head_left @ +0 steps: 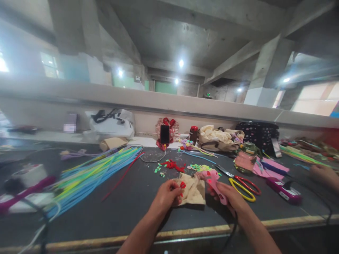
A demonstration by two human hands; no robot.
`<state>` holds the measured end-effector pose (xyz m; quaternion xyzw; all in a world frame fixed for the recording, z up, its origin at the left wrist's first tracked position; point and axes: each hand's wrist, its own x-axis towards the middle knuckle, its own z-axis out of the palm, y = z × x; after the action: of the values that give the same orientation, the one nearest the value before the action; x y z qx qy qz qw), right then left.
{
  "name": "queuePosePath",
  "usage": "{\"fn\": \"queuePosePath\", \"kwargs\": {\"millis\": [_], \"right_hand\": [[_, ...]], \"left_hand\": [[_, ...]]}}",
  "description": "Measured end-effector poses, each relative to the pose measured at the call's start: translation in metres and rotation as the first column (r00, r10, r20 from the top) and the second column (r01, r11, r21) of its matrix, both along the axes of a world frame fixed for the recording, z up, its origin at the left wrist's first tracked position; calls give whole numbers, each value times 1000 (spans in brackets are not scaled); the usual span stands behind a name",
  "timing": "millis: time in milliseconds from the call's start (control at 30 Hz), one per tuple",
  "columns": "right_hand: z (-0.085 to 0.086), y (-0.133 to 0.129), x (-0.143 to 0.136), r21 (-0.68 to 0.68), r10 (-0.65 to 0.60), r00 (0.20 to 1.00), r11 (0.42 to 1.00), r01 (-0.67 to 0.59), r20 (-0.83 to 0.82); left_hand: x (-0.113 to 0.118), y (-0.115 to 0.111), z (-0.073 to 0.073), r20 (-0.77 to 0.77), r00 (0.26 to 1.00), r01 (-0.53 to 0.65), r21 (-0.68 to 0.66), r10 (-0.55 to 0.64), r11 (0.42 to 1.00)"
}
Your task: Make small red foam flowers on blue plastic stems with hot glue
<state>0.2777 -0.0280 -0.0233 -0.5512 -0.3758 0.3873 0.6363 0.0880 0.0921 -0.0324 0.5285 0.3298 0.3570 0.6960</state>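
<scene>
In my right hand (227, 197) is a pink hot glue gun (213, 181), gripped by its handle, its nozzle pointing left over a crumpled beige cloth (196, 194). My left hand (168, 193) pinches a small red piece (182, 185) at the cloth's left side; its exact kind is too small to make out. Just beyond the cloth lie a pile of red bits (173, 165) and scattered green and yellow bits (202, 168). Scissors (242, 187) with one red and one yellow handle rest to the right of my right hand.
Long coloured pipe cleaners (103, 173) spread across the left. A phone (164, 134) stands at the back on a cable. On the right are a jar of pinkish liquid (245, 158), a purple device (284, 190) and another person's hand (324, 178). The table edge (196, 233) runs in front.
</scene>
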Motion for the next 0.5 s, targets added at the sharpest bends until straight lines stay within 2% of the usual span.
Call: {"fn": "queuePosePath", "kwargs": {"millis": [167,300,400,500], "right_hand": [[2,-2,9,66,-29,972,997,45,-233],[7,-4,4,120,1,945,992,41,-328],[13,-7,-10,191,88,903,982,-7,-420],[17,-7,-29,252,210,829,964,-86,-519]], "left_hand": [[-3,-5,3,30,1000,-10,15,10,1000],[-6,-12,9,65,996,-64,43,62,997],[-11,-16,18,110,983,-155,86,146,984],[-23,-18,28,151,966,-227,103,210,968]]}}
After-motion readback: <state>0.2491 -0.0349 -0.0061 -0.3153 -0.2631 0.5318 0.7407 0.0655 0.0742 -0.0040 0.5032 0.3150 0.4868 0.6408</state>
